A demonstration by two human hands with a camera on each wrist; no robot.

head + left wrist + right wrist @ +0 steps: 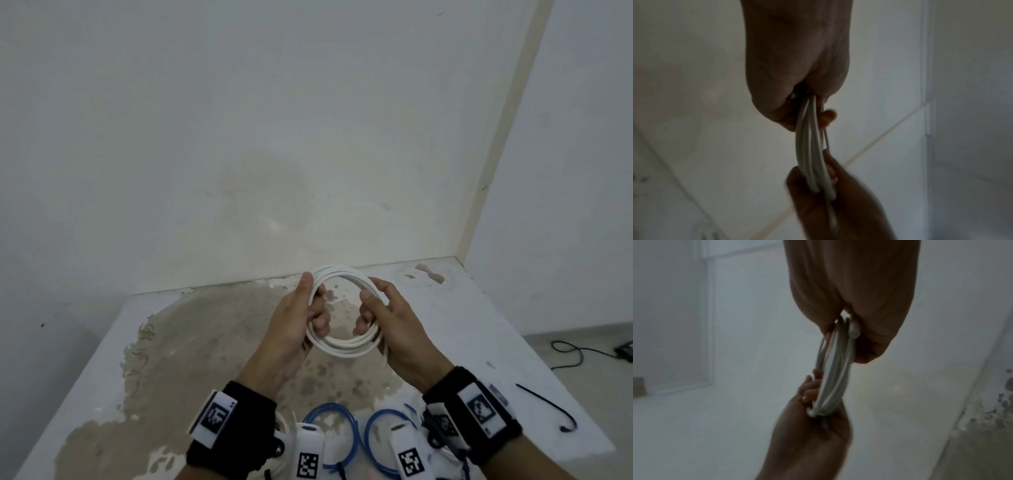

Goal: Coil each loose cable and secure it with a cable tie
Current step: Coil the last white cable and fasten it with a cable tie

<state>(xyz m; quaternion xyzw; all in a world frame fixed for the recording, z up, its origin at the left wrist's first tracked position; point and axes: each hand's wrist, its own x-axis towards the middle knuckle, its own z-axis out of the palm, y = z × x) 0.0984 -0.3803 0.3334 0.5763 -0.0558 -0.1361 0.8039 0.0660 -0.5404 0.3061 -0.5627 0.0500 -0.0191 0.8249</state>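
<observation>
A white cable (342, 347) is wound into a round coil of several loops, held up above the table between both hands. My left hand (305, 310) grips the coil's left side, thumb on the outside and fingers curled through the ring. My right hand (378, 313) grips the right side the same way. The left wrist view shows the coil (809, 155) edge-on, running from my left hand (797, 84) down to my right hand (830, 194). The right wrist view shows the same coil (835, 369) between my right hand (851, 308) and my left hand (813, 431).
The white table (178, 346) has a worn brown patch and ends at a wall behind. Two blue cable coils (330, 431) lie near the front edge under my wrists. A black cable tie (548, 406) lies at the right. A black cord (579, 353) trails on the floor.
</observation>
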